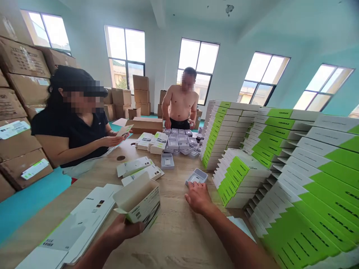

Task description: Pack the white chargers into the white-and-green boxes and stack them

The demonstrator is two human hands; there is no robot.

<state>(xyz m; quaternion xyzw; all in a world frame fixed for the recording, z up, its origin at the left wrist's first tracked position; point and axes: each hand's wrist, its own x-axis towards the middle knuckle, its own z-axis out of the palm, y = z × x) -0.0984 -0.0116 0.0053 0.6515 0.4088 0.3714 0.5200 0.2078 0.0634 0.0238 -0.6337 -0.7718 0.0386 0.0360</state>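
My left hand (123, 231) is closed on a white printed carton (146, 203), tilted, with its top flap raised and its mouth open. My right hand (198, 196) reaches over the near rim of a pale plastic tray (200, 175) on the table. Its fingers are bent into the tray, where a small white piece partly shows under the fingertips. A similar tray (167, 161) holding a white square piece lies farther back. Left of the carton, flattened cartons (84, 218) lie in a stack. Two more flat cartons (136, 166) rest just beyond it.
Tall stacks of white-and-green boxes (314, 194) line the right side. A pile of plastic trays (179, 142) and stacked printed sleeves (158, 142) stand mid-table. A co-worker (75, 123) at left holds a card; another person (181, 101) stands at the far end. Brown cartons (25, 93) are piled at left.
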